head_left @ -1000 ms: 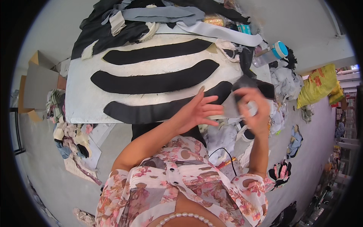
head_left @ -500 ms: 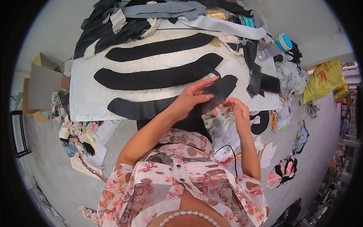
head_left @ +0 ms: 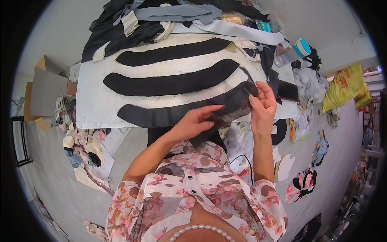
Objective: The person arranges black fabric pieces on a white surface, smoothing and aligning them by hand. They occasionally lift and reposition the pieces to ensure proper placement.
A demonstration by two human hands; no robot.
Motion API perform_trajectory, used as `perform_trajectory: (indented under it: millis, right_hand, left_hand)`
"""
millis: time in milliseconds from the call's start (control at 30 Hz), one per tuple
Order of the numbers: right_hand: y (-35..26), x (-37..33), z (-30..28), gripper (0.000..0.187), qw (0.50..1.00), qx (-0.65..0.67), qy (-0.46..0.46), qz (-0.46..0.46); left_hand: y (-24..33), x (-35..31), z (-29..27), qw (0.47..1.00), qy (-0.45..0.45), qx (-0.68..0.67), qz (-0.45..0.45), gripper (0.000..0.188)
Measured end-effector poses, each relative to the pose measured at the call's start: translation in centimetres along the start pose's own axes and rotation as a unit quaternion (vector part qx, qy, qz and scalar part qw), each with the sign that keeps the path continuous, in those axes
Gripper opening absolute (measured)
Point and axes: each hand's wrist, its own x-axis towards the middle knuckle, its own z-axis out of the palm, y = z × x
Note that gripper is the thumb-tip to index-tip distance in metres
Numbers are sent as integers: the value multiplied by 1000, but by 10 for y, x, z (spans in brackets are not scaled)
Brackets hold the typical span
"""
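Three curved black fabric strips lie on the white table: a far one [head_left: 173, 52], a middle one [head_left: 169, 84] and a near one [head_left: 153, 116]. Over the right part of the near strip is a thin, sheer black fabric piece [head_left: 231, 109], partly see-through. My right hand [head_left: 265, 105] pinches its right edge between thumb and fingers, at the strip's right end. My left hand [head_left: 196, 122] has the sheer piece's left side between thumb and fingers, near the table's front edge. Some of the dark fabric hangs below this hand; its fingertips are partly hidden.
Black and grey cloth [head_left: 173, 13] is heaped along the table's far side. At the far right stands a clear jar [head_left: 287, 56] with a blue lid, and a dark flat object [head_left: 288, 90] lies nearer. Fabric scraps, a cardboard box [head_left: 52, 90] and a yellow sack [head_left: 342, 88] surround the table.
My right hand has moved up and right to the near strip's right end, drawing the sheer fabric out over it. My left hand has moved slightly down and left.
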Motion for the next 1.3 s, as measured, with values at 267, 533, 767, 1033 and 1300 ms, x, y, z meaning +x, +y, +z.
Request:
perform_trajectory:
  millis: [267, 533, 767, 1033, 1300]
  right_hand:
    - [-30, -4, 33, 55, 974, -199, -100, -40]
    - [-25, -4, 53, 66, 926, -330, -152, -106]
    - [-24, 4, 58, 62, 974, -136, -181, 29]
    - [-48, 14, 76, 11, 932, -313, -89, -159]
    - [-77, 71, 25, 9, 935, -269, 50, -227]
  left_hand:
    - [47, 10, -3, 983, 67, 151, 82, 58]
    - [72, 22, 2, 982, 89, -89, 140, 11]
    - [79, 18, 2, 966, 122, 95, 206, 22]
    - [75, 19, 11, 991, 76, 8, 108, 36]
    - [24, -13, -9, 998, -57, -10, -35, 26]
